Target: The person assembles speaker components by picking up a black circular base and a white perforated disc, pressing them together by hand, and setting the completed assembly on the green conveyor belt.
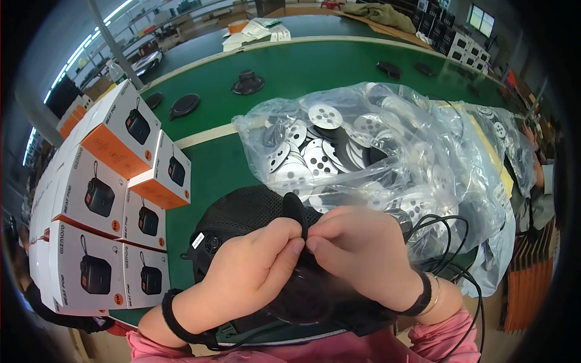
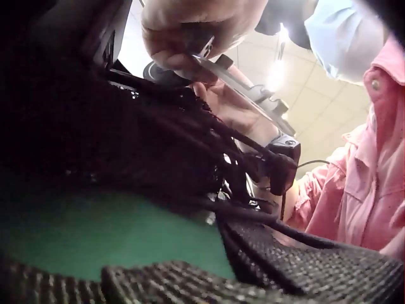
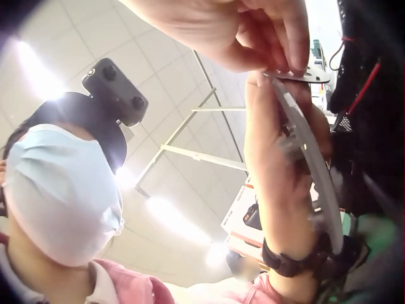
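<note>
In the head view my left hand (image 1: 257,263) and right hand (image 1: 363,254) meet fingertip to fingertip over a black mesh-covered thing (image 1: 242,209). Between them stands a thin black round pad (image 1: 294,207), pinched by thumb and fingers of each hand. The right wrist view gives the thin pad (image 3: 316,76) a pale face with holes. Close below the fingertips, a grey disc with short pegs (image 3: 313,164) appears edge-on there; its support is hidden. The left wrist view catches the same pegged disc (image 2: 240,87) beside the fingers.
White-and-orange speaker boxes (image 1: 91,193) are stacked on the left. A clear plastic bag (image 1: 436,151) full of round holed pads lies ahead. Black cables (image 1: 448,227) loop at the right. Several black round parts (image 1: 248,83) lie farther back on the green table (image 1: 302,66).
</note>
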`<state>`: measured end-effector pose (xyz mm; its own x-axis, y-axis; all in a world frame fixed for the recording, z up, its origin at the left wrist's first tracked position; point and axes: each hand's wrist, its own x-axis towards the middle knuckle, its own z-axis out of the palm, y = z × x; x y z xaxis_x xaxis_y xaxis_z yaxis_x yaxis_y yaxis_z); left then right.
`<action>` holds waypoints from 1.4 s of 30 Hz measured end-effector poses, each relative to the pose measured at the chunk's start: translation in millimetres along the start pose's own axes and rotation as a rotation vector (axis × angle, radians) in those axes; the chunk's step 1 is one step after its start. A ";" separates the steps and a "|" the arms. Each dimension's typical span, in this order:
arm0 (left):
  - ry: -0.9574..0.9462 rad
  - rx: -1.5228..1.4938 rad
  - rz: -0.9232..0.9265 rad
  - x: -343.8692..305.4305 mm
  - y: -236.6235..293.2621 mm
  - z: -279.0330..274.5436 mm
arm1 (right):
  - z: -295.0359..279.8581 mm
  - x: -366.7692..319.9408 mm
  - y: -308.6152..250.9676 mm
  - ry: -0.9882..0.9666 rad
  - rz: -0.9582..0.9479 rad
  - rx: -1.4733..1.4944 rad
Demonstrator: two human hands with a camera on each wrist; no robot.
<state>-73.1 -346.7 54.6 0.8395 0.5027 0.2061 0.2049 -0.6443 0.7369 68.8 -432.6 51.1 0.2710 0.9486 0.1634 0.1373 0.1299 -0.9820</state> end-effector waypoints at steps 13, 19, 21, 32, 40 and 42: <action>0.025 0.027 0.052 -1.8 3.6 1.4 | 0.6 -0.3 4.3 0.006 -0.077 -0.021; 0.035 -0.105 0.058 -2.1 0.8 1.2 | 1.5 -0.3 4.6 -0.024 -0.042 0.035; -0.011 -0.226 -0.019 -3.6 -0.9 -0.6 | 2.3 -0.8 4.9 -0.031 -0.046 0.043; -0.010 -0.627 -0.158 -0.6 -6.0 -1.2 | 4.2 -0.3 7.2 -0.107 0.072 0.311; -0.004 -0.713 -0.244 0.3 -6.5 -4.0 | 3.8 1.2 2.2 -0.078 -0.016 0.076; 0.003 -0.702 -0.248 0.6 -4.7 -3.7 | 0.8 2.6 -0.1 -0.104 0.032 0.050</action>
<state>-75.5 -341.3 53.7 0.8089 0.5877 -0.0186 0.0174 0.0077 0.9998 68.8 -430.0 51.5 0.1735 0.9770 0.1237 0.0813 0.1109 -0.9905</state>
